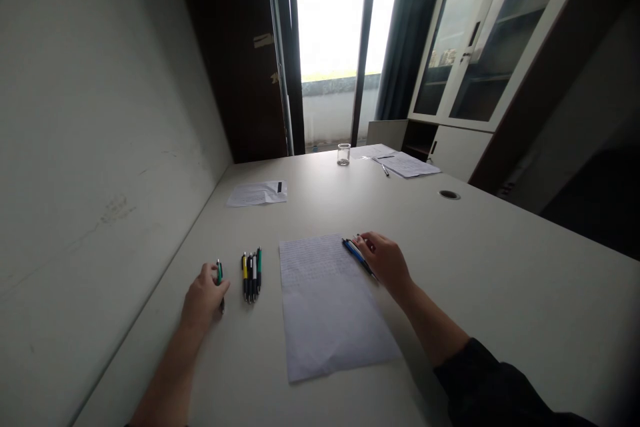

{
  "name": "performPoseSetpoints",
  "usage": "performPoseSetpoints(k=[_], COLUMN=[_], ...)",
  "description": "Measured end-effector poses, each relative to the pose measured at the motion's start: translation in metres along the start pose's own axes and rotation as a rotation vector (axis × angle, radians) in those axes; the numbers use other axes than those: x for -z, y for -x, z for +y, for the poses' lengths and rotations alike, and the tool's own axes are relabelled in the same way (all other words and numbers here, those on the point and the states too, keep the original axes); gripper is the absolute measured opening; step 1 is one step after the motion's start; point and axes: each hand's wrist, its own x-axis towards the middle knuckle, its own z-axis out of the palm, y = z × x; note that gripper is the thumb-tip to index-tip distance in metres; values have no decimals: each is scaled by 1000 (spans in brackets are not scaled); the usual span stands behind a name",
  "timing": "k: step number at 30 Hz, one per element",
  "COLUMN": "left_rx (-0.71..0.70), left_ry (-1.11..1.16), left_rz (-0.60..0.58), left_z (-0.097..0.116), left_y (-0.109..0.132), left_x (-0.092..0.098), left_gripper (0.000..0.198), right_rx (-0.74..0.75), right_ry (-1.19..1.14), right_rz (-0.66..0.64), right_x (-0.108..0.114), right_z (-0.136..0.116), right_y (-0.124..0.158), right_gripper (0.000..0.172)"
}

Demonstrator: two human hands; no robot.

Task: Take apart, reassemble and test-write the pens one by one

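At the left, my left hand (203,297) has its fingers closed around a green and black pen (220,273), held close to the tabletop. Just right of it, several pens (251,275) lie side by side, with yellow, black, white and green barrels. A sheet of paper (330,320) with writing on its upper part lies between my hands. My right hand (385,260) is closed at the sheet's upper right edge, with the tip of a pen (357,237) showing past its fingers, the rest hidden. Beside those fingers a blue pen (359,257) lies slanted over the paper's edge.
Farther back on the white table (310,200) are a glass cup (343,154), a paper in a clear sleeve (258,193), and stacked papers (407,164) with a pen (385,170) beside them. A cable hole (449,195) sits at the right. A wall borders the left side.
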Motion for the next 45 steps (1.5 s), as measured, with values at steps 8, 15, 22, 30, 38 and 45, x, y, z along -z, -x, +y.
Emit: performPoseSetpoints(k=[8,15,22,30,38,45], left_rx=[81,8,-52,-157,-188,-204], left_ry=[886,1351,1452,1514,1481,1482], left_rz=[-85,-182,-225,-231,-176,-150], left_z=[25,59,89,108,114,115], left_y=[13,38,63,81,86,86], left_x=[20,19,7,5,5,4], left_gripper=[77,84,76,65,67,63], right_rx=[62,215,271,205,181,160], right_ry=[-54,-150,-276,-417,-487,-497], right_rz=[-43,-131,-343,-584,-655,-666], right_x=[0,-7,-8,-10,-13,-23], right_z=[-10,-35,-75,-114,-118,-115], right_y=[2,14,35,61,65,68], right_gripper=[25,19,18,18,15,17])
